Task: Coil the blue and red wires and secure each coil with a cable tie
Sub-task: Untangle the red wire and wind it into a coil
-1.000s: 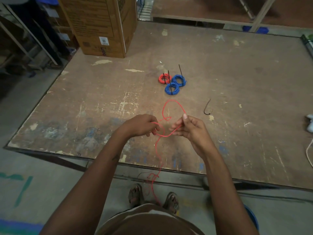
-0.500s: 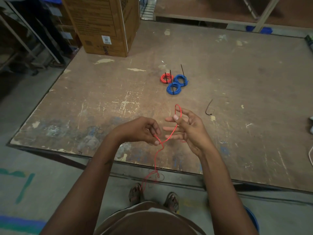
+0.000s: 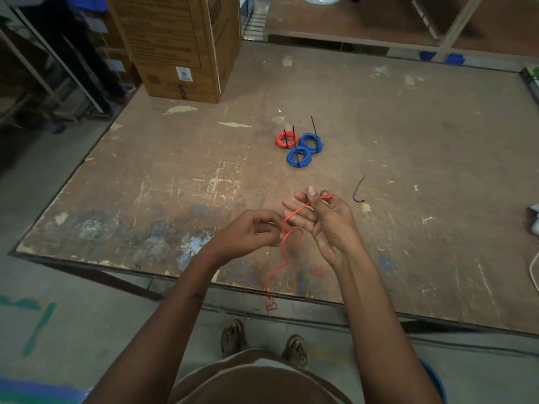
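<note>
While the cardboard box (image 3: 178,45) stands idle at the far left corner of the worn table (image 3: 163,176), the work sits near the front edge. Leftmost of the working pair, the left hand (image 3: 250,233) has its fingers curled and appears to pinch the red wire (image 3: 293,237) at the start of a small loop; the contact itself is partly hidden. From there the wire falls in a wavy tail over the table edge toward the floor, and rises the other way across the right hand (image 3: 323,217), whose fingers are spread and nearly straight, the thumb seeming to press the wire's end against them.

To coil well, I judge the right hand should serve as a steady former with fingers kept apart at one width, while the left feeds each turn flat beside the last, letting the wire roll so kinks do not build up. The hanging tail may snag at the table edge, so draw it up gently.

Farther back lie a tied red coil (image 3: 287,139) and two tied blue coils (image 3: 304,150), touching one another. To the right, a loose black cable tie (image 3: 359,193) lies within reach for securing this coil.
</note>
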Action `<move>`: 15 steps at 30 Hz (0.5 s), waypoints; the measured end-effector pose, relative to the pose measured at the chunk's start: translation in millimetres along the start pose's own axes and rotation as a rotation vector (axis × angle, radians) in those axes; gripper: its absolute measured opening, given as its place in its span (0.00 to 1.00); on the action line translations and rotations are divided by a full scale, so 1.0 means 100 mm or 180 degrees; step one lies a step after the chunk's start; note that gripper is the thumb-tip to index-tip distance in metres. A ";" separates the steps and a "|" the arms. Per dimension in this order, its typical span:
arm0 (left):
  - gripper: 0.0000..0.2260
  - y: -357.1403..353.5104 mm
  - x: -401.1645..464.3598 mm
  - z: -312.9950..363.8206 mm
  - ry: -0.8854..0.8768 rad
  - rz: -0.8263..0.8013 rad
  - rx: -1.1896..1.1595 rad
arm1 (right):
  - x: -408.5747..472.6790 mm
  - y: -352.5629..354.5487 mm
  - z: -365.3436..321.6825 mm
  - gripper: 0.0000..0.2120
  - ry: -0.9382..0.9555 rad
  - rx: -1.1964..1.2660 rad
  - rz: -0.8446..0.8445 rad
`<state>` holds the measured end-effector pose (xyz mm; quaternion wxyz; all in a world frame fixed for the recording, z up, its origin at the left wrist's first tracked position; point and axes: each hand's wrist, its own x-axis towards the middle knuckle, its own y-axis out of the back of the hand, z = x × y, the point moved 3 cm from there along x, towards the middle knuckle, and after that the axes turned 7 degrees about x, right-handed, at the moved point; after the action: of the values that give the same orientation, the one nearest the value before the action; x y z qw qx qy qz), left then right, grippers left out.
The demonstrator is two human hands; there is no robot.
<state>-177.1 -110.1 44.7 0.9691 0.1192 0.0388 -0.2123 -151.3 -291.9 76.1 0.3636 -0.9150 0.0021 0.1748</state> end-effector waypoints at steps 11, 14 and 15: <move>0.03 -0.09 0.01 -0.03 -0.0146 0.0007 -0.0590 | 0.09 -0.08 0.05 0.10 0.0128 -0.0251 0.0334; 0.06 -0.04 0.07 -0.05 -0.0207 0.0650 -0.0267 | 0.12 -0.08 0.07 0.13 0.0064 -0.1333 0.0177; 0.08 -0.02 0.08 -0.05 -0.0206 0.0898 -0.0168 | 0.12 -0.08 0.09 0.14 0.0038 -0.1612 0.0052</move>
<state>-170.6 -114.1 38.4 0.9929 0.0909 -0.0040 -0.0767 -141.6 -279.0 71.6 0.1213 -0.9779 -0.0322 0.1672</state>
